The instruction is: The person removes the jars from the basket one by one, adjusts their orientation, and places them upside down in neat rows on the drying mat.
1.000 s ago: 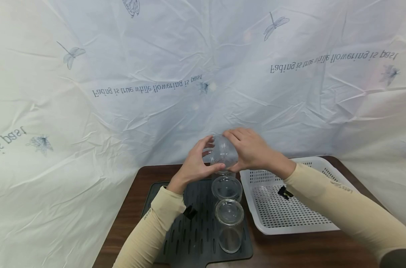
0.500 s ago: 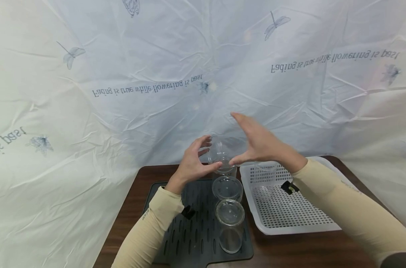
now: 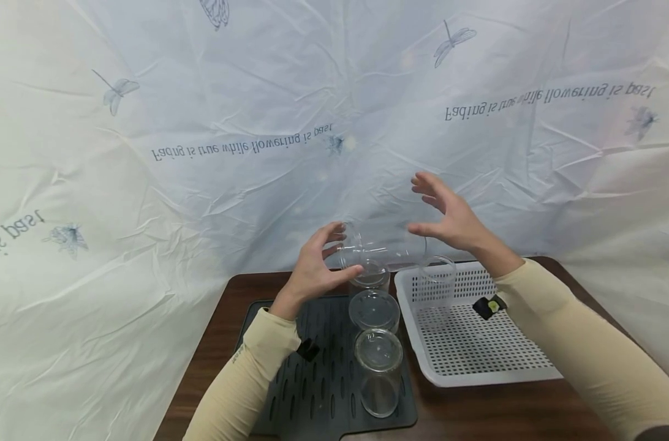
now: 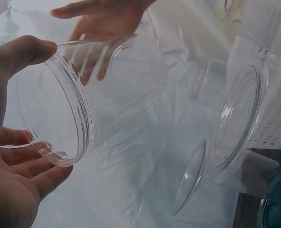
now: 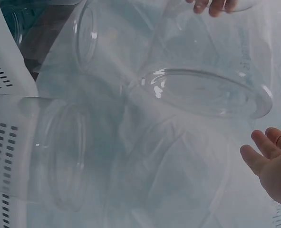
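- My left hand (image 3: 318,269) grips the clear jar (image 3: 384,248) at its ridged left end: the thumb and fingers curve round that end, with space between the tips.
- My right hand (image 3: 450,217) holds nothing; its fingers and thumb spread in a wide, loose C. The right wrist view shows a gap between these fingers and the jar.
- Controlling relation: from my right fingers, the jar lies to the left and slightly lower in the head view. Its long axis runs about level, left to right, one end in my left hand, the other facing the right.
- Nearer hand: the left, in contact. The right is just beside the free end.
- Edges below: the rear jar (image 3: 370,278), middle jar (image 3: 374,311) and front jar (image 3: 378,373) stand in a row on the dark mat (image 3: 307,398). Clearance from the rear jar cannot be told.
- Edges to the right: the white basket (image 3: 500,378), with another jar, the basket jar (image 3: 438,285), at its back left corner.
- Free room, as judged: above the held jar. Behind it hangs the printed sheet (image 3: 257,92); its depth is unclear.
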Action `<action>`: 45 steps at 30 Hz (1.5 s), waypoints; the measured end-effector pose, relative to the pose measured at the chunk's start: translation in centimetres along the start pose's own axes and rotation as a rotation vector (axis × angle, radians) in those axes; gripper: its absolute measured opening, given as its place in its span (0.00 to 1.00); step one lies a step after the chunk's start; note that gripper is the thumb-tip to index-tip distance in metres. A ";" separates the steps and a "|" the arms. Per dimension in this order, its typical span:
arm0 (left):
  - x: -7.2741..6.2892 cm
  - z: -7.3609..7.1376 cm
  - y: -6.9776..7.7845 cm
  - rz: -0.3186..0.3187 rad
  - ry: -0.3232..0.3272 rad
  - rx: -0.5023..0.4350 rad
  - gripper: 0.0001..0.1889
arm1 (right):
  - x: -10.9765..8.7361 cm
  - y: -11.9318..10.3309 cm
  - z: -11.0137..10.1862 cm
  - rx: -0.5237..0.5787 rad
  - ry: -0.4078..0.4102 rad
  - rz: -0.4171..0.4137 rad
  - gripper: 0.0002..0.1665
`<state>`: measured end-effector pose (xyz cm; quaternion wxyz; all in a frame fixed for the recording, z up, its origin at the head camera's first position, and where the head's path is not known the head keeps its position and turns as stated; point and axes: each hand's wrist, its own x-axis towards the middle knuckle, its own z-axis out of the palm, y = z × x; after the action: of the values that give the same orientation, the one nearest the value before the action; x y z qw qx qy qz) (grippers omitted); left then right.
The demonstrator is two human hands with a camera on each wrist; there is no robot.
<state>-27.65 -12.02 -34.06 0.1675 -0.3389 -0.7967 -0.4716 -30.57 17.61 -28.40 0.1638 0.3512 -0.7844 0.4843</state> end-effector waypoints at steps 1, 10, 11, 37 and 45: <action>0.0 0.0 0.0 -0.001 0.001 -0.002 0.45 | -0.1 0.3 -0.1 0.030 0.003 0.010 0.56; 0.0 -0.1 0.5 -0.013 0.009 -0.057 0.45 | -1.1 2.4 -0.3 0.387 0.064 0.114 0.39; 0.0 -0.2 1.0 -0.012 0.010 -0.065 0.45 | -1.2 2.6 -0.2 0.448 0.080 0.109 0.37; -0.1 -0.7 3.8 -0.007 -0.007 -0.087 0.43 | -5.1 6.1 4.7 1.254 -0.042 0.207 0.32; 0.2 0.0 0.0 0.001 -0.004 -0.080 0.46 | -5.4 6.2 5.3 1.333 -0.131 0.174 0.31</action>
<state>-27.76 -11.92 -33.97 0.1526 -0.3465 -0.7774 -0.5023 -30.81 16.89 -38.14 -0.1754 0.3411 -0.3515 0.8540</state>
